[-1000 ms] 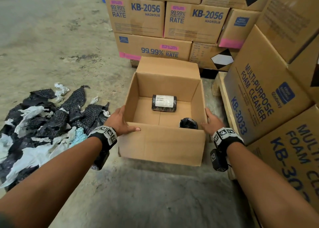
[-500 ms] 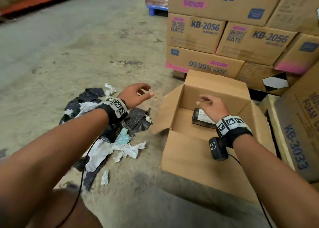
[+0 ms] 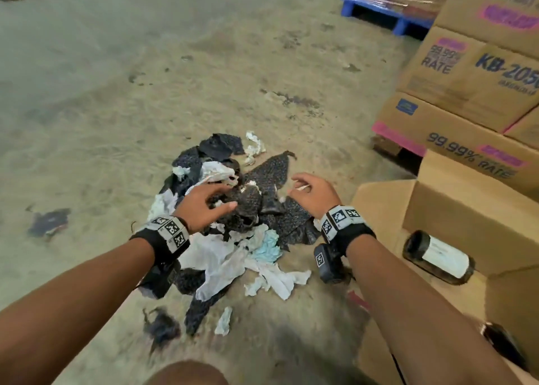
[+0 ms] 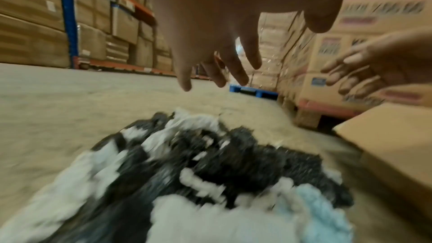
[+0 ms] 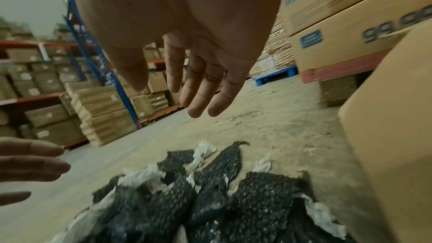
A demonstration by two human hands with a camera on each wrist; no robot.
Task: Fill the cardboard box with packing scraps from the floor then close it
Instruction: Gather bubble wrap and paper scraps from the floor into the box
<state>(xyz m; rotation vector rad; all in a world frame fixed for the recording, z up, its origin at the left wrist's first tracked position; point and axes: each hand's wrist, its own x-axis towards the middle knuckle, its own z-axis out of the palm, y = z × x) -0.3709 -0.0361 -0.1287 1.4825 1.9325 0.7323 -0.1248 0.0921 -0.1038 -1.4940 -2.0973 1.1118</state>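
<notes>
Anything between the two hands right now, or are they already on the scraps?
Between the left hand and right hand, the head view shows only the scrap pile below; both wrist views show open fingers above it, holding nothing.

black bubble-wrap and white paper scraps (image 3: pixel 233 238), rough concrete floor (image 3: pixel 116 93)

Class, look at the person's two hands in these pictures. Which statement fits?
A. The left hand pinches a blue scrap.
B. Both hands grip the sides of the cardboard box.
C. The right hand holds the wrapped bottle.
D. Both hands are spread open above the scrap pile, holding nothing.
D: the left hand and right hand hang with fingers spread over the scrap pile, and both wrist views show empty palms.
</notes>
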